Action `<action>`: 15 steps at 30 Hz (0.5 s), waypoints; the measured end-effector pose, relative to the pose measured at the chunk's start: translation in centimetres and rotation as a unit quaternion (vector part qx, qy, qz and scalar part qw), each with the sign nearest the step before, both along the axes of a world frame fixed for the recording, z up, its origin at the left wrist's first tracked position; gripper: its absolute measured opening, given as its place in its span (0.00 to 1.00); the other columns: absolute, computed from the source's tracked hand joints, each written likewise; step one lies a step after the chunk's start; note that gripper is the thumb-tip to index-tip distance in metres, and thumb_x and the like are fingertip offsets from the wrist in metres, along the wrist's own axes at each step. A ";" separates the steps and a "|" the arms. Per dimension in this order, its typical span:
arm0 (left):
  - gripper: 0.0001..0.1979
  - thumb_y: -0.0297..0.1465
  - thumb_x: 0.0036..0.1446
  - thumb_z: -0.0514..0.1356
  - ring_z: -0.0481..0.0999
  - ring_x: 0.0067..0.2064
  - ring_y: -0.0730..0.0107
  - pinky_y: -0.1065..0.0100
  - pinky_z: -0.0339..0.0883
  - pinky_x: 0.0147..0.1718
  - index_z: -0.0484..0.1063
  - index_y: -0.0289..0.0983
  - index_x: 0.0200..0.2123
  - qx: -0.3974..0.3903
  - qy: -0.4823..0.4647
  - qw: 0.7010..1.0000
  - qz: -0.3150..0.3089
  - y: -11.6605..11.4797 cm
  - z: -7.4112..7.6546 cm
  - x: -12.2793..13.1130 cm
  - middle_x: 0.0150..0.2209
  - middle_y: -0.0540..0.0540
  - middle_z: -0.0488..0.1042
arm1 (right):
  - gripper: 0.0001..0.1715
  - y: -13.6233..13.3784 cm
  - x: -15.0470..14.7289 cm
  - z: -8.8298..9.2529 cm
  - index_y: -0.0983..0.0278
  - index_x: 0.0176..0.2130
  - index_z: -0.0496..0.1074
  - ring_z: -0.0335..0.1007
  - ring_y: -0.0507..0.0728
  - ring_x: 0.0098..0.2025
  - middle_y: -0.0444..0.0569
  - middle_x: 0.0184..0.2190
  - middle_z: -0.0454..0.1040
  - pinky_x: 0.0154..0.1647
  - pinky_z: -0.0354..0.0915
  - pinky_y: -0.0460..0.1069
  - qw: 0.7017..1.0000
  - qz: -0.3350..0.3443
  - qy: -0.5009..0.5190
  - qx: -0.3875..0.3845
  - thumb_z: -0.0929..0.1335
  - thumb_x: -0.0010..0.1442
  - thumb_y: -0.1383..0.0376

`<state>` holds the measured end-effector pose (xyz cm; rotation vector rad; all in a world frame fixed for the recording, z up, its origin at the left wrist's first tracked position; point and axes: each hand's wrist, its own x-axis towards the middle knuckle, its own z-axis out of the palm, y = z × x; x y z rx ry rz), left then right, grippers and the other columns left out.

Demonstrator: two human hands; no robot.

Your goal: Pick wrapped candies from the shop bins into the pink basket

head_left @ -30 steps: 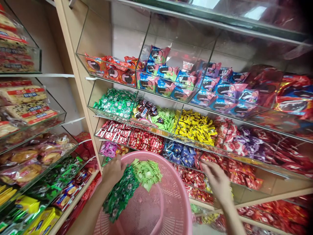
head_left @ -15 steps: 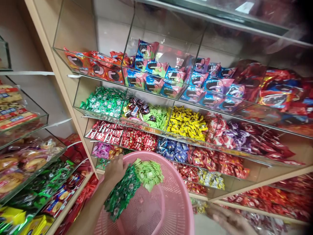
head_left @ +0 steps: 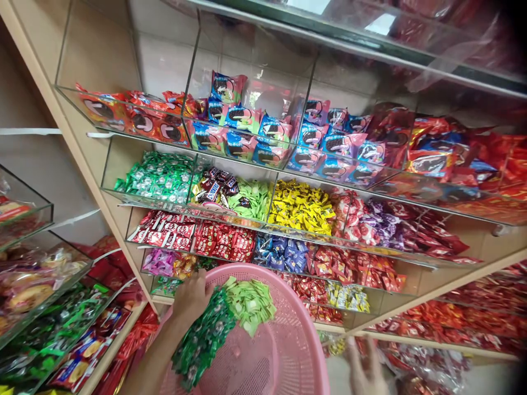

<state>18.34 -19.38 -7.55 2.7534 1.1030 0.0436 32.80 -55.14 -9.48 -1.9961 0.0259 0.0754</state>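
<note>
My left hand (head_left: 192, 296) is closed over the left rim of a pink plastic basket (head_left: 317, 340). Inside the basket, dark green wrapped candies (head_left: 206, 334) lie in a heap against the left side. A pile of light green wrapped candies (head_left: 251, 303) touches them at the far side. My right hand (head_left: 364, 366) is low in the picture, to the right of the basket and apart from it. Its fingers are spread and somewhat blurred, with nothing visible in them.
Tilted clear bins ahead hold green candies (head_left: 160, 176), yellow candies (head_left: 302, 206), blue packets (head_left: 282, 252) and red packets (head_left: 224, 240). Above them sit blue-and-pink cookie packs (head_left: 239, 145). A wooden divider (head_left: 78, 164) stands at left, with more snack bins beyond it.
The view has shifted, so the shelves sit further left. My right hand has moved left, nearer the basket, and its fingers now point up. My left hand stays on the rim.
</note>
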 end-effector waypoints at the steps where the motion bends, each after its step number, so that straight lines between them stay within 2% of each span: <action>1: 0.14 0.34 0.61 0.46 0.73 0.44 0.55 0.63 0.64 0.36 0.63 0.32 0.44 -0.003 0.000 1.000 -0.003 -0.2 0.0 0.1 0.42 0.39 0.73 | 0.50 1.6 -0.3 -0.7 0.63 0.62 0.54 0.71 0.63 0.48 0.55 0.52 0.69 0.41 0.71 0.52 0.999 -0.019 0.030 0.031 0.63 0.49 0.40; 4: 0.14 0.35 0.60 0.47 0.73 0.44 0.56 0.63 0.64 0.37 0.63 0.33 0.44 -0.005 -0.001 1.000 -0.013 -0.6 -0.1 0.6 0.42 0.39 0.73 | 0.48 4.6 -1.0 -1.0 0.64 0.63 0.51 0.66 0.62 0.53 0.55 0.55 0.66 0.46 0.68 0.52 0.987 -0.003 0.079 0.143 0.60 0.53 0.41; 6: 0.14 0.36 0.60 0.47 0.73 0.43 0.57 0.64 0.63 0.36 0.64 0.33 0.43 -0.004 -0.002 1.000 -0.017 -0.9 -0.1 0.9 0.41 0.40 0.73 | 0.46 5.1 -1.2 -0.3 0.62 0.63 0.52 0.65 0.62 0.54 0.54 0.56 0.65 0.48 0.67 0.52 0.982 0.024 0.087 0.164 0.62 0.53 0.42; 10: 0.14 0.36 0.60 0.47 0.73 0.44 0.58 0.65 0.63 0.37 0.64 0.34 0.43 -0.005 -0.008 0.999 -0.037 -1.5 -0.1 1.9 0.41 0.41 0.73 | 0.43 4.5 -1.9 0.8 0.63 0.59 0.60 0.58 0.62 0.59 0.52 0.58 0.63 0.54 0.62 0.52 0.989 0.057 0.073 0.116 0.67 0.50 0.45; 15: 0.16 0.35 0.60 0.48 0.72 0.46 0.58 0.65 0.63 0.40 0.64 0.32 0.47 -0.023 -0.015 0.995 -0.098 -3.0 0.0 4.2 0.43 0.40 0.73 | 0.34 1.8 -3.8 0.3 0.62 0.49 0.70 0.55 0.62 0.60 0.49 0.54 0.67 0.56 0.60 0.52 0.995 0.011 0.076 0.057 0.66 0.50 0.44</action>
